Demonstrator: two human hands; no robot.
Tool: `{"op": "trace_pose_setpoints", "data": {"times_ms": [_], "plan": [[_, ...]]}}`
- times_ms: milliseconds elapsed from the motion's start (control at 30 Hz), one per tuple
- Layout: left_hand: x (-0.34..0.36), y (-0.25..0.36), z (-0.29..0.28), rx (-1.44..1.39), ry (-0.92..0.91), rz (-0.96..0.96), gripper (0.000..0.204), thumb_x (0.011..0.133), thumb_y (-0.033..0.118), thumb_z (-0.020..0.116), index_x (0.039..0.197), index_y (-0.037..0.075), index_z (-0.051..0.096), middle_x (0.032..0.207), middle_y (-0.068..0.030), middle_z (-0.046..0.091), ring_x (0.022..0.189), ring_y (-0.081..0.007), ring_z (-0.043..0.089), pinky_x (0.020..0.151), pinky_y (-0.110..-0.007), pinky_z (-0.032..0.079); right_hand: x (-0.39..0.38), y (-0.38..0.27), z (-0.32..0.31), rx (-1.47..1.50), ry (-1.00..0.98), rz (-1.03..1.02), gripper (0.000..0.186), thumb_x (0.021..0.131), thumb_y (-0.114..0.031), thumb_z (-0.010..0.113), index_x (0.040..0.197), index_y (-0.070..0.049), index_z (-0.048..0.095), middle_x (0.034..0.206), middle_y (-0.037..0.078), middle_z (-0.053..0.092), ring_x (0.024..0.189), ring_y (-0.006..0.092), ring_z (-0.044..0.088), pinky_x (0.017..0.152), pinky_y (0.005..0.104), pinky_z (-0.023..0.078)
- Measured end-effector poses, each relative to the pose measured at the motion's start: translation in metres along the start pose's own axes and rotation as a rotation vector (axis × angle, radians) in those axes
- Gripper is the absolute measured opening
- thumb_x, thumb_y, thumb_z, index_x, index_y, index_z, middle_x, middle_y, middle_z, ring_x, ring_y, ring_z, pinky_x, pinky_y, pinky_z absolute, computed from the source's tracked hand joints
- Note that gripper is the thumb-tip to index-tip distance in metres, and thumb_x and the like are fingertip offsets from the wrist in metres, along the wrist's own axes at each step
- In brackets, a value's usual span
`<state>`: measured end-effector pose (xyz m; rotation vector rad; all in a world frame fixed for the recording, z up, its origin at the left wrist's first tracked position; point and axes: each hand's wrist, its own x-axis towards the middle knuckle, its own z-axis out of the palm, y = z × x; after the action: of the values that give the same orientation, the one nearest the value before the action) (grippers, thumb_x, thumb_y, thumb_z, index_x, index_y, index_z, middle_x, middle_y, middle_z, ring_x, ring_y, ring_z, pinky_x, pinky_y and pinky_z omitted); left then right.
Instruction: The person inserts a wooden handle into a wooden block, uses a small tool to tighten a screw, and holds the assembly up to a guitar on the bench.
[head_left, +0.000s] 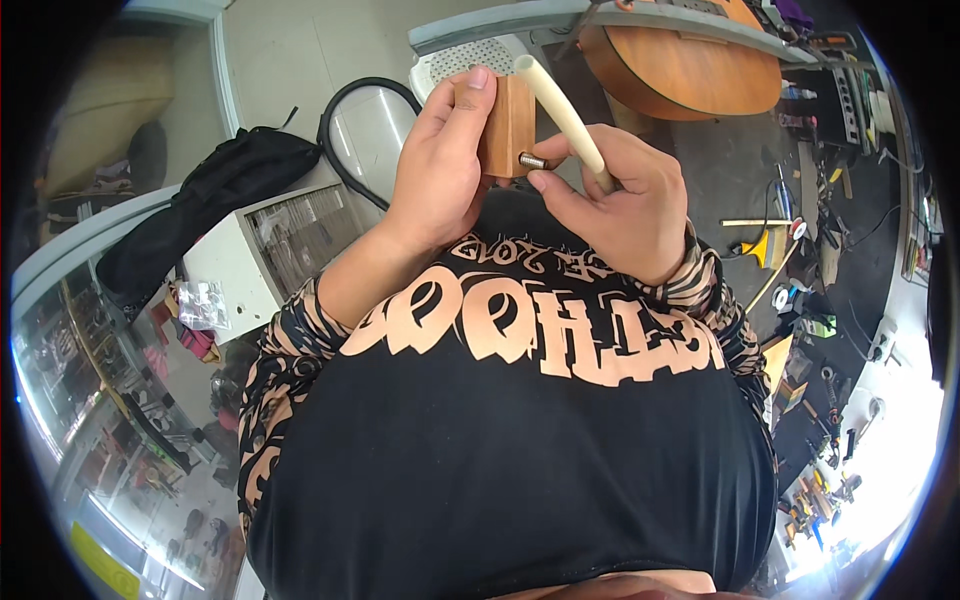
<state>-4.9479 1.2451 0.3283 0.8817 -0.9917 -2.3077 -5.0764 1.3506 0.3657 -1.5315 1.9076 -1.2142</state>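
Note:
My left hand [447,150] is closed round a reddish-brown wooden block [515,110], thumb along its upper side, fingers mostly hidden behind it. At the block's lower right edge sits a small metal threaded piece [533,161], pinched by the thumb and forefinger of my right hand [625,195]. Whether it sits in a hole or only touches the wood, I cannot tell. A cream, slightly curved tube [562,115] also passes through my right hand, its lower end between the fingers and its upper end rising past the block.
Beyond my hands lies an acoustic guitar body [680,70] behind a grey metal edge. A perforated white seat [470,62] is behind the block. To the left are a black bag [200,195] and a black hoop [335,110]. Tools and spools litter the dark surface [740,180] at right.

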Motion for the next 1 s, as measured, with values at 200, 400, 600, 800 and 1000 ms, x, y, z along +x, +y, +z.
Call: {"op": "trace_pose_setpoints", "data": {"times_ms": [200, 400, 600, 800, 1000], "plan": [[0.008, -0.006, -0.002, -0.013, -0.132, -0.065, 0.039, 0.102, 0.040, 0.035, 0.116, 0.005, 0.048, 0.092, -0.0077, 0.058, 0.077, -0.0156, 0.058, 0.058, -0.028, 0.045, -0.005, 0.000, -0.005, 0.028, -0.046, 0.124, 0.019, 0.072, -0.013, 0.076, 0.089, -0.007, 0.070, 0.069, 0.002, 0.060, 0.046, 0.0094, 0.039, 0.045, 0.0251, 0.035], [0.019, -0.006, 0.004, -0.044, -0.160, -0.115, 0.041, 0.101, 0.041, 0.037, 0.109, 0.004, 0.050, 0.087, -0.0082, 0.058, 0.075, -0.0161, 0.059, 0.059, -0.027, 0.048, -0.006, 0.004, -0.010, -0.004, 0.000, 0.122, 0.020, 0.072, -0.015, 0.077, 0.089, -0.006, 0.070, 0.070, 0.004, 0.062, 0.045, 0.0106, 0.039, 0.044, 0.0254, 0.035], [0.023, -0.004, 0.016, 0.029, -0.094, -0.075, 0.040, 0.099, 0.043, 0.043, 0.108, 0.005, 0.051, 0.084, -0.0052, 0.058, 0.068, -0.0130, 0.056, 0.056, -0.025, 0.045, -0.005, 0.007, -0.014, -0.074, 0.105, -0.042, 0.016, 0.073, -0.008, 0.073, 0.088, -0.004, 0.069, 0.076, 0.008, 0.066, 0.056, 0.0173, 0.060, 0.052, 0.0274, 0.048], [0.029, -0.006, 0.018, 0.059, -0.115, -0.005, 0.042, 0.095, 0.043, 0.053, 0.111, 0.004, 0.050, 0.082, -0.0037, 0.057, 0.066, -0.0101, 0.056, 0.051, -0.024, 0.042, -0.001, 0.022, -0.012, -0.204, 0.134, -0.225, 0.020, 0.068, -0.005, 0.073, 0.087, -0.004, 0.067, 0.079, 0.007, 0.065, 0.063, 0.0225, 0.063, 0.056, 0.0293, 0.052], [0.031, -0.017, 0.028, 0.075, -0.088, 0.026, 0.043, 0.096, 0.043, 0.051, 0.111, 0.003, 0.051, 0.086, -0.0022, 0.057, 0.073, -0.0078, 0.054, 0.059, -0.022, 0.044, -0.005, 0.031, -0.017, -0.304, 0.168, -0.302, 0.019, 0.065, -0.002, 0.074, 0.081, -0.004, 0.065, 0.074, 0.008, 0.063, 0.063, 0.0229, 0.062, 0.056, 0.0298, 0.051]]}}
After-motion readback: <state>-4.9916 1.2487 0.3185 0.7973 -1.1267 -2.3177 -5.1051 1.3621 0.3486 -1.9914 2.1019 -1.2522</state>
